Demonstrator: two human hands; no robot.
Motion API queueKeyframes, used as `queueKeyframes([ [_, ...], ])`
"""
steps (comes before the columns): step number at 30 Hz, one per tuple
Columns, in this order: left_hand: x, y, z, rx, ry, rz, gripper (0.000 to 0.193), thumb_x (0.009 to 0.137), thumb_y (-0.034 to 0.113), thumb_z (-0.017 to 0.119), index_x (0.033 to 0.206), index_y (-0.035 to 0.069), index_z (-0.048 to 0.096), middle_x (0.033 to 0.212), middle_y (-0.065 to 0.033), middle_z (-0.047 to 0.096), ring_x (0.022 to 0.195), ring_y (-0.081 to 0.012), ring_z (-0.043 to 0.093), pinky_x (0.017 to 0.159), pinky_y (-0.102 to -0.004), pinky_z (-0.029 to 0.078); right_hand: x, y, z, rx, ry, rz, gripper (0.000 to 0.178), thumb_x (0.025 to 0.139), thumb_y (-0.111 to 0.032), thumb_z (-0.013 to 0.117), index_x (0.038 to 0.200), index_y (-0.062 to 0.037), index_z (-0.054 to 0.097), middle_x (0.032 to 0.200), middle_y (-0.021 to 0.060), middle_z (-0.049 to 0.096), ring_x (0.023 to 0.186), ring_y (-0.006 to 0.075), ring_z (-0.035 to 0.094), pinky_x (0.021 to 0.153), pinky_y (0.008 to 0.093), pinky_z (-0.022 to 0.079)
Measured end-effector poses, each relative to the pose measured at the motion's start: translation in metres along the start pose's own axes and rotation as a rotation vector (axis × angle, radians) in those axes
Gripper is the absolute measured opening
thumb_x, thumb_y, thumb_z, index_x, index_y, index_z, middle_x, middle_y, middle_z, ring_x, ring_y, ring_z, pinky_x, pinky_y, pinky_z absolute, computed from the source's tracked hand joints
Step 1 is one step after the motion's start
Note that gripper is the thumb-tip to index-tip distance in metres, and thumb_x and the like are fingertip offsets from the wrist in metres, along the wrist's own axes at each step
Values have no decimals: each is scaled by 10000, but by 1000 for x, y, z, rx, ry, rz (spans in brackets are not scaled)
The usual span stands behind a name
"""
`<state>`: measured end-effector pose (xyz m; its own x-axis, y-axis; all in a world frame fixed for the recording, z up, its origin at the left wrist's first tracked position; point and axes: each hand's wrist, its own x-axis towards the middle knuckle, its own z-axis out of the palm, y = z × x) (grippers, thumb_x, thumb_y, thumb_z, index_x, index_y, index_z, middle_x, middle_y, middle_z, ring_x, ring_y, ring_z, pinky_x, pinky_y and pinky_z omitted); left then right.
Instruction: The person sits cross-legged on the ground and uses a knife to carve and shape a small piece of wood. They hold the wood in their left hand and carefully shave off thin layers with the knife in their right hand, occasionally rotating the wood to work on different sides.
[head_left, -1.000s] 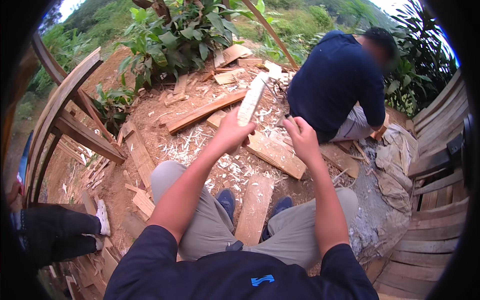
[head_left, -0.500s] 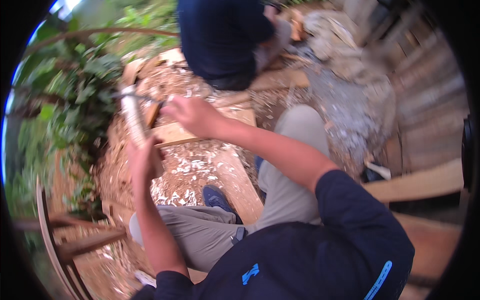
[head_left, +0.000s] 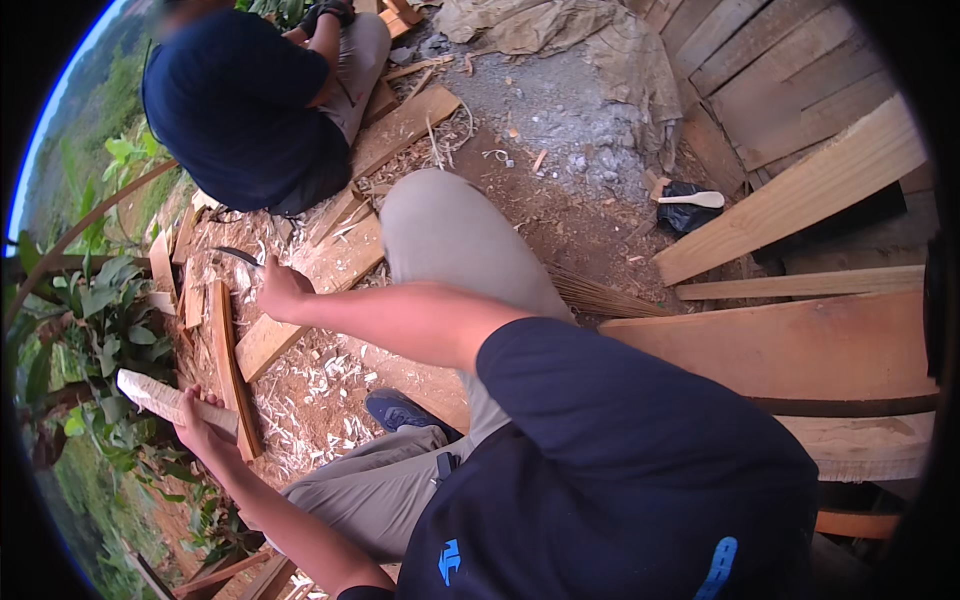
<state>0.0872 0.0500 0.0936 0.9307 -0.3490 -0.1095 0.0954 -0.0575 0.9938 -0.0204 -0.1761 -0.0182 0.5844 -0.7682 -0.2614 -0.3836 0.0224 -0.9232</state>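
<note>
At the left, my left hand [head_left: 205, 420] is closed around the lower end of a pale, roughly carved piece of wood [head_left: 150, 392], its free end pointing up and to the left. Farther off and to the right, my right hand [head_left: 284, 290] grips a knife [head_left: 238, 255]. Its dark, slightly curved blade points left; the handle is mostly hidden in my fist. The blade is apart from the wood, with a gap of shavings-strewn ground and boards between them.
Planks [head_left: 320, 290] lie beyond my right hand, with wood shavings [head_left: 325, 385] scattered around. A person [head_left: 240, 110] in a dark shirt sits at the far left. Leafy plants [head_left: 110, 320] border the left. A pale wooden spoon [head_left: 705, 199] and large boards [head_left: 790, 345] are at the right.
The view has swung to the right, so the seated person now shows farther left. The knife, earlier blurred close by the wood, is now clear of it. Both hands keep their hold.
</note>
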Motion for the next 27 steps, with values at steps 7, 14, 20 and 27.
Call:
queueKeyframes([
  [7,-4,-22,3,99,44,16,276,952,178,672,1155,12,587,1038,-95,658,736,-182,614,650,-329,522,16,35,29,-250,-120,103,226,974,-42,542,1196,-5,560,964,183,689,883,279,721,645,416,598],
  [14,-5,-29,3,48,23,-1,247,966,170,643,1119,-17,591,1012,-102,636,752,-194,591,668,-332,517,-14,4,22,-286,-294,-72,229,910,-9,623,1138,-15,601,991,146,649,836,250,673,636,371,582],
  [20,-10,-23,-9,22,96,-10,243,967,184,636,1110,-7,594,1025,-95,631,765,-200,592,682,-344,519,-10,17,-9,-206,-324,161,240,915,-64,644,1145,4,651,1051,164,688,931,257,699,751,370,598],
  [27,-5,-15,-3,11,50,5,228,972,183,628,1107,4,594,1046,-90,647,773,-198,599,684,-342,525,14,39,-4,-245,-161,149,247,865,-84,666,1095,-8,715,1132,180,727,1066,315,709,881,407,589],
])
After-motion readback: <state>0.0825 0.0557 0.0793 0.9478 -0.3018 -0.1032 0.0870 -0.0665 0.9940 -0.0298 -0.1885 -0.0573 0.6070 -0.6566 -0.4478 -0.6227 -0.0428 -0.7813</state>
